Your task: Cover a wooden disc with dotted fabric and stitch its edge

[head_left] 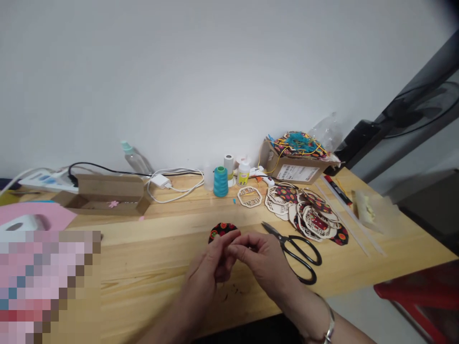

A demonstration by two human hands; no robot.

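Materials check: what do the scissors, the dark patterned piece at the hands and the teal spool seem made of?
Scissors: likely metal blades, from their grey sheen; shiny black handles could be coated metal or plastic.
Dark patterned piece: probably matte printed cloth, from bright motifs on black; partly hidden.
Teal spool: seemingly wound thread, low sheen, given its banded surface.

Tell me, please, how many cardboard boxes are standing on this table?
2. One open box is at the left, near the white charger. One labelled box is at the right, heaped with patterned fabric. Another could be hidden.
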